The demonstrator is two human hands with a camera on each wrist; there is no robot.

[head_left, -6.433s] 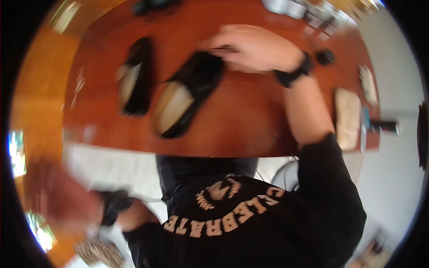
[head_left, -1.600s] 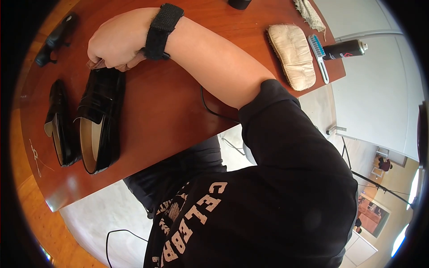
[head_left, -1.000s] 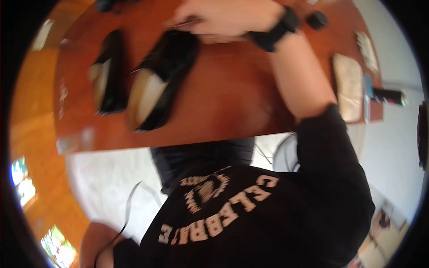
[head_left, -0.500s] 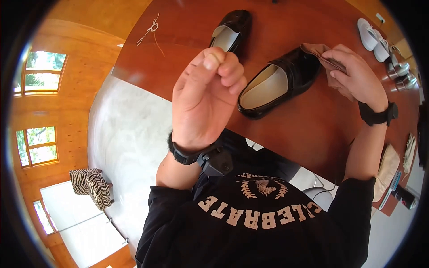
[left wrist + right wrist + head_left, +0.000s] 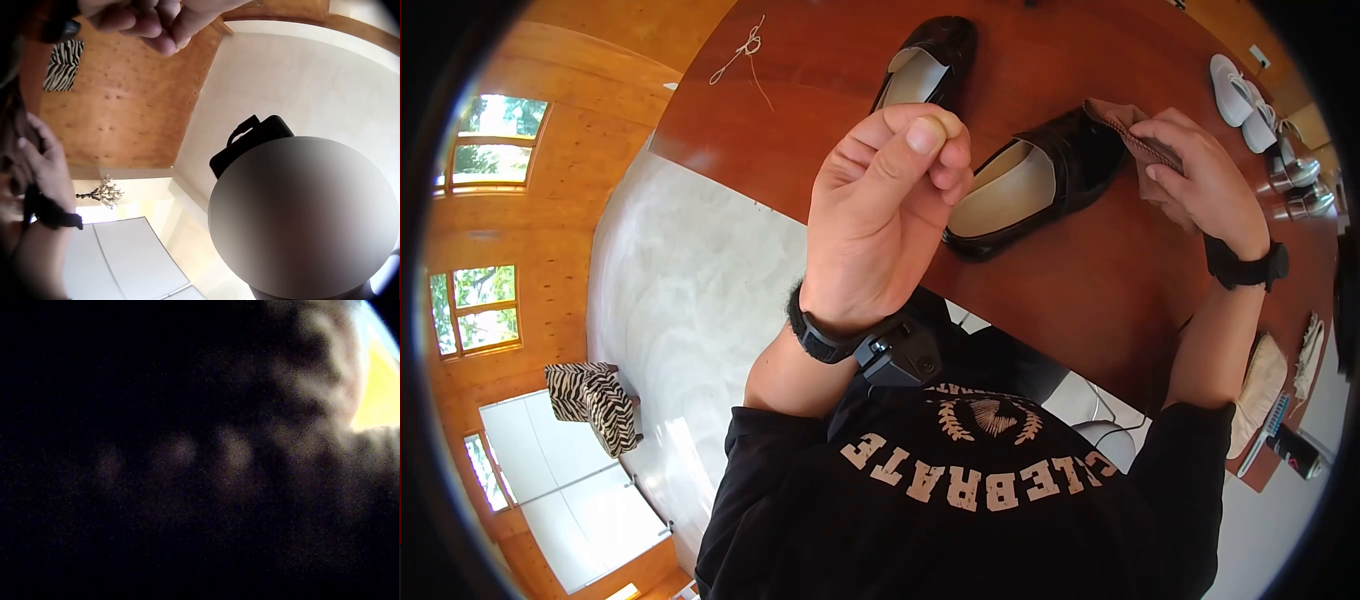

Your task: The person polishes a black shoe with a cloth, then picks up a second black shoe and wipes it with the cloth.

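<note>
My left hand (image 5: 885,205) is raised in front of my chest, palm toward the head camera. Its fingers curl in and the thumb tip meets the index finger, with nothing visible between them; the left wrist view shows the same curled fingertips (image 5: 159,37). Over the table, my right hand (image 5: 1212,185) grips a brown cloth (image 5: 1135,130) that lies against the toe of a black loafer (image 5: 1090,150). A second black loafer (image 5: 948,45) sits farther back, its heel hidden behind the left hand. The right wrist view is nearly all dark.
White shoes (image 5: 1232,92) and shiny metal items (image 5: 1305,185) stand at the far right. Nearer are a cream pad (image 5: 1260,390), a blue-bristled brush (image 5: 1272,420) and a black spray can (image 5: 1293,452). A thin looped string (image 5: 748,50) lies near the table's left end.
The left hand has come up from low at the left to chest height, then shifted slightly right. The right hand keeps its grip on the cloth by the loafer's toe. The head view has turned left.
</note>
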